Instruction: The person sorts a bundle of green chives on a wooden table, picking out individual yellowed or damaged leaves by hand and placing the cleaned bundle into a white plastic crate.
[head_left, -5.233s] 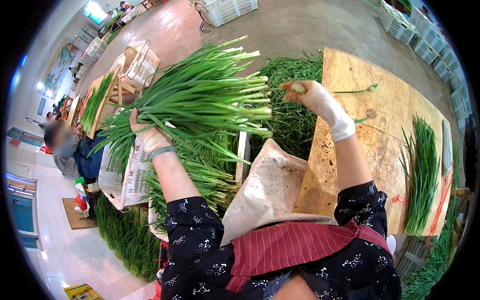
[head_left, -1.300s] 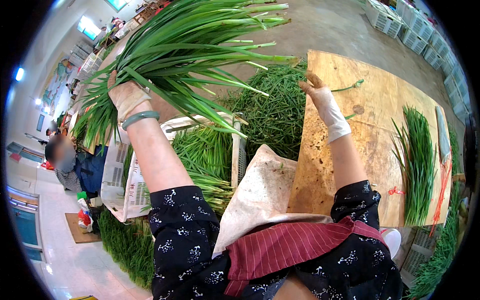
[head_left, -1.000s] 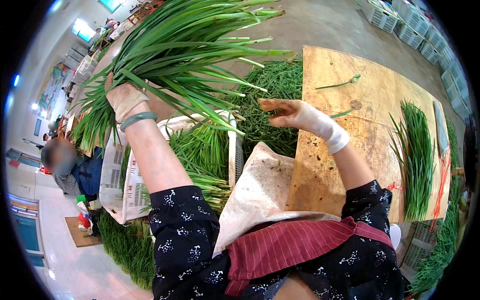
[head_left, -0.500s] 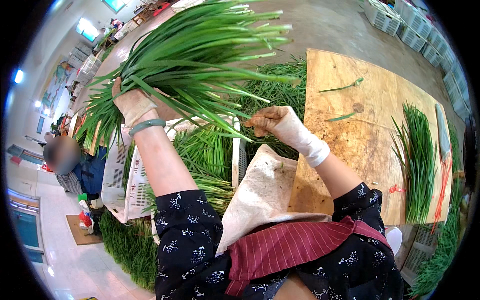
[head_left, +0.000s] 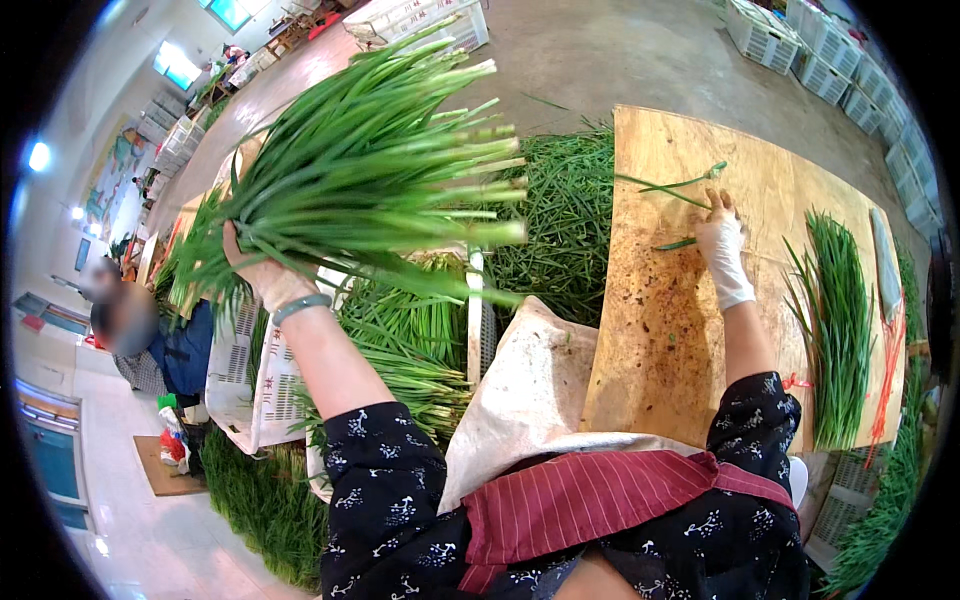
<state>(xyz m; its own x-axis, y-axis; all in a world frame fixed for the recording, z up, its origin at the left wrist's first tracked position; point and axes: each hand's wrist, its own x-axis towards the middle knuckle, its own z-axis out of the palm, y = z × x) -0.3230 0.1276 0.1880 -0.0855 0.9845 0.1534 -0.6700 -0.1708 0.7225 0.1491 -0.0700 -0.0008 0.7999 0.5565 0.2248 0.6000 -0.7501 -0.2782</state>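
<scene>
My gloved left hand (head_left: 262,275), with a green bangle at the wrist, is closed round a thick bunch of garlic chives (head_left: 370,180). The bunch is raised over the crates, its pale cut ends pointing right. My gloved right hand (head_left: 722,245) is over the wooden board (head_left: 650,350). Its bent fingertips meet the end of a single chive stalk (head_left: 660,189), which reaches past the board's left edge. Another stalk (head_left: 695,182) lies just beyond the fingers. A short green stem (head_left: 676,244) shows beside the hand, its other end hidden under it.
A chive bundle (head_left: 835,330) and red ties (head_left: 885,380) lie on the board's right side. White crates (head_left: 275,385) holding chives stand below my left arm. Loose greens (head_left: 560,210) are heaped left of the board. A person (head_left: 135,320) sits at far left.
My right hand has moved right, from beside the bunch onto the board, and a further stalk now lies there at its fingers. The bunch in my left hand has shifted left and down.
</scene>
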